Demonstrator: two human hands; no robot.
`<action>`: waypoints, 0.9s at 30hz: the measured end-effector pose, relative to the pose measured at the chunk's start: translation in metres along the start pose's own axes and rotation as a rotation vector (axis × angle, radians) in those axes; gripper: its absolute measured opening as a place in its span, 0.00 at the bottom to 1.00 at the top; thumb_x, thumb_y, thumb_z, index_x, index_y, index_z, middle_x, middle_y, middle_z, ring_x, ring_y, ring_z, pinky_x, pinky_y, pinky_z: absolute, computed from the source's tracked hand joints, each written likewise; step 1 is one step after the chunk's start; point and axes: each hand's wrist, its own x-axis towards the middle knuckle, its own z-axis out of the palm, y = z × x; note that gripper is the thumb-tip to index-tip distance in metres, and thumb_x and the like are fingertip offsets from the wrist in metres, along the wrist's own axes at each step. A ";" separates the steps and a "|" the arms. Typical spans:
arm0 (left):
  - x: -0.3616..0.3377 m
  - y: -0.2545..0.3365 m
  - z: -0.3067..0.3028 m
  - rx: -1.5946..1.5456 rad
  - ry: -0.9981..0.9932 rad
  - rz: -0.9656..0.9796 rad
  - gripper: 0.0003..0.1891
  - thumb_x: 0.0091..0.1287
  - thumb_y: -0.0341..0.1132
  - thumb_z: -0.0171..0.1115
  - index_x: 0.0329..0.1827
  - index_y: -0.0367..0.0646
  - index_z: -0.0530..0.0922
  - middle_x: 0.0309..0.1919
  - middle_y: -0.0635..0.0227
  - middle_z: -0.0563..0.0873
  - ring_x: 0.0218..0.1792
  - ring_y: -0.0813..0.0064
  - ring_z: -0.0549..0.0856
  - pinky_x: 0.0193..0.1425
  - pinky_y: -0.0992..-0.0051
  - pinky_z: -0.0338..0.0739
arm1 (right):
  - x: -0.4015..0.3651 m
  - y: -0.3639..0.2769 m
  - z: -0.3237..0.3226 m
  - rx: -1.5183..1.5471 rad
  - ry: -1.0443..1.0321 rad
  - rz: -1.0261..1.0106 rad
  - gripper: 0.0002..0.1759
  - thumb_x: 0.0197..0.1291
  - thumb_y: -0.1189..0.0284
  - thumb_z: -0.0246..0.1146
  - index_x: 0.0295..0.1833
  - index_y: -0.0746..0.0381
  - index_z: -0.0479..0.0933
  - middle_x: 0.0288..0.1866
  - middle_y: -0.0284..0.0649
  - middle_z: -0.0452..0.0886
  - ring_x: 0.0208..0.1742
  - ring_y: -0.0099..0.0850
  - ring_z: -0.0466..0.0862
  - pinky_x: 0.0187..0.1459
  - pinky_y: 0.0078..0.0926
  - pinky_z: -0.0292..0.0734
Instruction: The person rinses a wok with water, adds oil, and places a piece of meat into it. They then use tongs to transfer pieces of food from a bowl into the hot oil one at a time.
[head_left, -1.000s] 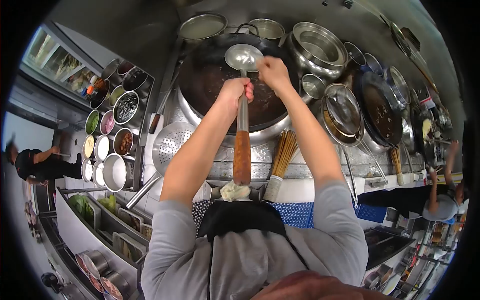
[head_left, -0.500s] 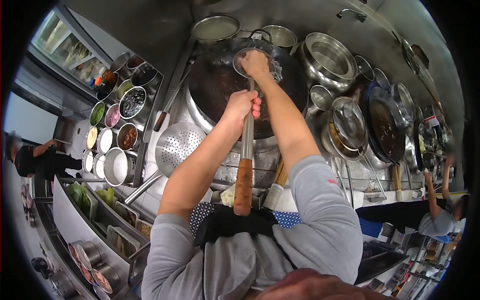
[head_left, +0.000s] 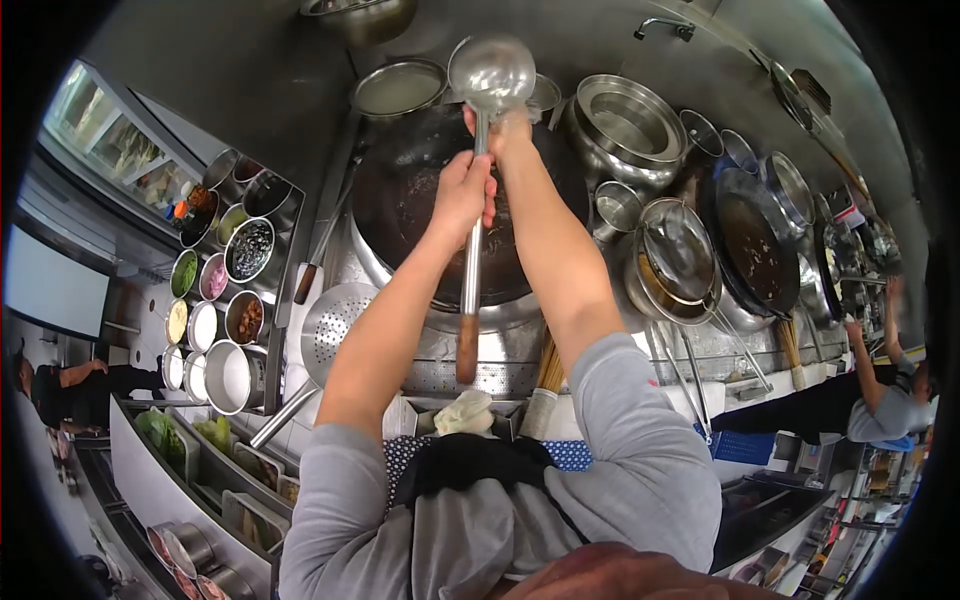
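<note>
Steel cooking range is seen, with a dark wok [head_left: 400, 205] set in it. A ladle [head_left: 490, 72] is held above the wok, its bowl raised. The fingers of the left hand [head_left: 462, 195] are clamped on its shaft. The right hand [head_left: 512, 130] is placed just under the bowl, and its grip cannot be told.

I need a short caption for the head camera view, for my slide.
Left hand grips a long ladle over a dark wok; right hand sits near its bowl.

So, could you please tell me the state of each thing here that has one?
ladle, held up, out of the wok.
left hand, closed round the ladle's shaft.
right hand, by the ladle's neck, grip unclear.
wok, dark, wet, nearly empty.
perforated skimmer, lying beside the wok.
</note>
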 end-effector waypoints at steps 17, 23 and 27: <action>0.120 0.034 -0.006 -0.209 -0.135 0.048 0.18 0.79 0.43 0.44 0.54 0.45 0.81 0.47 0.72 0.84 0.48 0.74 0.78 0.59 0.65 0.68 | -0.152 -0.038 0.009 -1.472 -0.083 -0.300 0.23 0.61 0.73 0.63 0.63 0.61 0.74 0.34 0.48 0.85 0.36 0.33 0.88 0.34 0.33 0.83; 0.098 -0.040 -0.032 0.378 -0.245 -0.243 0.19 0.72 0.47 0.56 0.60 0.49 0.80 0.44 0.75 0.80 0.45 0.78 0.75 0.51 0.69 0.72 | -0.152 -0.071 -0.043 -1.880 0.304 -0.613 0.21 0.55 0.70 0.67 0.56 0.60 0.78 0.46 0.57 0.84 0.52 0.55 0.83 0.55 0.47 0.76; 0.074 -0.048 -0.057 0.401 -0.279 -0.295 0.21 0.74 0.46 0.57 0.63 0.46 0.78 0.51 0.70 0.81 0.53 0.73 0.78 0.61 0.64 0.73 | -0.108 -0.136 -0.084 -2.067 0.567 -0.458 0.14 0.57 0.72 0.59 0.45 0.70 0.78 0.26 0.52 0.84 0.22 0.40 0.86 0.36 0.40 0.81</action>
